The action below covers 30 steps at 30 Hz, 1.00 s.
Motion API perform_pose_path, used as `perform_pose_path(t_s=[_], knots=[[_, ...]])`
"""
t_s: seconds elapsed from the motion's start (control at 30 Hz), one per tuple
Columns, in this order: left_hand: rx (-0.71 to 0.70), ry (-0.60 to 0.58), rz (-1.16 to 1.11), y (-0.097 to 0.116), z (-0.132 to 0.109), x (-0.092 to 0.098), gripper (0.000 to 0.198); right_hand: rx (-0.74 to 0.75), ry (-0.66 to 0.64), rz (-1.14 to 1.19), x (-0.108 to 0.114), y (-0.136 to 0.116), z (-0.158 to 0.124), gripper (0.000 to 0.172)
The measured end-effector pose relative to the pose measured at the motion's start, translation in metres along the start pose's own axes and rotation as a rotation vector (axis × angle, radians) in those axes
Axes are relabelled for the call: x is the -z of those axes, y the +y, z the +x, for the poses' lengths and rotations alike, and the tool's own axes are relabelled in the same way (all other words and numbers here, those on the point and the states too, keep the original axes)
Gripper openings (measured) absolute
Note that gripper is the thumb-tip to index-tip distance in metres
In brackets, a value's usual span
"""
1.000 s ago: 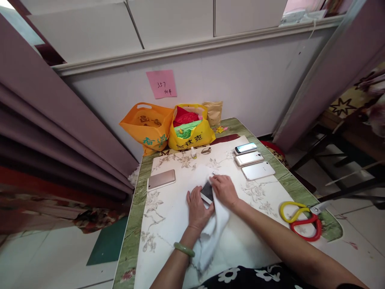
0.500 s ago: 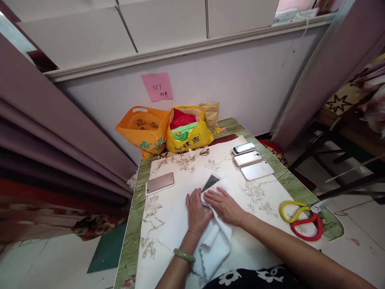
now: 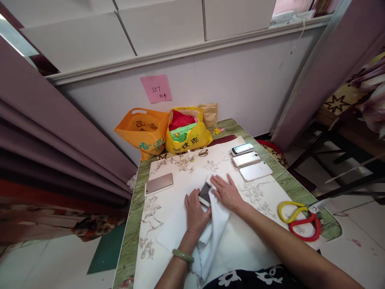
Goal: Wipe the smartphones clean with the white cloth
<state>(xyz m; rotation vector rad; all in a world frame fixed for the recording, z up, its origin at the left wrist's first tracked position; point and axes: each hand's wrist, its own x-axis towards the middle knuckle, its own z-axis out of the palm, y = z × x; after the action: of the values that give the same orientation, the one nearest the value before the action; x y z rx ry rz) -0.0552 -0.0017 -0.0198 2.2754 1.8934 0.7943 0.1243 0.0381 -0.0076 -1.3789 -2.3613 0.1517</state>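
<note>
A smartphone with a dark screen (image 3: 205,195) lies at the middle of the table, partly covered by a white cloth (image 3: 214,235). My left hand (image 3: 195,212) grips the phone's near end, thumb on one side and fingers on the other. With fingers fairly straight, my right hand (image 3: 227,193) presses the cloth over the phone's far right part. The cloth trails from that hand toward my lap, its edge zigzag-cut.
Several other phones rest around: a rose-gold one (image 3: 159,184) at left, a white one (image 3: 255,171) among those at right. Yellow-and-red scissors (image 3: 300,218) lie near the right edge. Behind stand an orange bag (image 3: 141,128), a yellow bag (image 3: 192,138), a small bottle (image 3: 190,155) and glasses (image 3: 203,152).
My right hand has slid with the cloth up toward the phone's far end, uncovering its near end. My left hand stays about in place.
</note>
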Motion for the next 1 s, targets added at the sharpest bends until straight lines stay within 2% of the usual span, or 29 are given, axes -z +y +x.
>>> perform_pose_path(t_s=[0.03, 0.07, 0.13, 0.17, 0.2, 0.27, 0.3, 0.33, 0.4, 0.43, 0.53, 0.57, 0.67, 0.7, 0.83, 0.9, 1.0], knots=[[0.003, -0.003, -0.006, 0.000, 0.000, 0.000, 0.060, -0.040, 0.018, -0.016, 0.000, 0.001, 0.000, 0.052], [0.006, -0.014, -0.012, 0.000, 0.000, 0.000, 0.060, -0.004, 0.006, -0.013, -0.001, 0.001, 0.001, 0.054], [0.017, -0.036, -0.023, 0.000, 0.000, 0.000, 0.063, 0.176, -0.066, 0.031, -0.002, 0.002, 0.001, 0.055], [0.022, -0.042, -0.026, -0.001, 0.000, 0.000, 0.064, 0.216, -0.084, 0.048, -0.003, 0.002, 0.001, 0.054], [0.023, -0.043, -0.029, -0.001, 0.000, -0.001, 0.063, 0.173, -0.072, 0.046, -0.004, 0.001, 0.001, 0.053], [0.015, -0.031, -0.034, -0.002, 0.000, -0.001, 0.061, -0.047, 0.012, 0.005, -0.006, -0.001, 0.002, 0.052], [0.011, -0.023, -0.034, -0.002, 0.000, -0.001, 0.060, -0.102, 0.039, -0.010, -0.007, -0.002, 0.003, 0.053], [0.012, -0.018, -0.032, -0.002, 0.000, -0.001, 0.059, -0.078, 0.035, -0.010, -0.008, -0.003, 0.004, 0.054], [0.018, -0.020, -0.027, -0.002, 0.000, -0.002, 0.059, 0.096, -0.028, 0.022, -0.009, -0.005, 0.006, 0.054], [0.019, -0.024, -0.025, -0.002, -0.001, -0.002, 0.059, 0.137, -0.046, 0.032, -0.008, -0.006, 0.006, 0.053], [0.006, -0.023, -0.024, -0.002, -0.001, -0.002, 0.060, -0.045, 0.013, -0.001, -0.007, -0.006, 0.008, 0.053], [0.002, -0.016, -0.022, -0.002, -0.001, -0.002, 0.060, -0.051, 0.016, 0.002, -0.006, -0.005, 0.008, 0.053], [0.007, 0.010, -0.008, -0.001, 0.000, -0.002, 0.058, 0.165, -0.073, 0.064, -0.004, -0.004, 0.006, 0.050], [0.007, 0.017, -0.004, -0.001, 0.000, -0.002, 0.057, 0.176, -0.081, 0.069, -0.004, -0.003, 0.006, 0.049], [0.002, 0.028, -0.006, -0.001, 0.000, 0.000, 0.052, -0.173, 0.040, -0.035, -0.010, -0.003, 0.003, 0.051], [0.014, 0.031, -0.001, 0.000, 0.000, -0.001, 0.050, -0.223, 0.051, -0.072, -0.014, -0.003, 0.001, 0.053], [0.050, 0.043, 0.032, 0.003, -0.002, -0.002, 0.052, -0.206, 0.041, -0.091, -0.019, -0.004, -0.002, 0.054]])
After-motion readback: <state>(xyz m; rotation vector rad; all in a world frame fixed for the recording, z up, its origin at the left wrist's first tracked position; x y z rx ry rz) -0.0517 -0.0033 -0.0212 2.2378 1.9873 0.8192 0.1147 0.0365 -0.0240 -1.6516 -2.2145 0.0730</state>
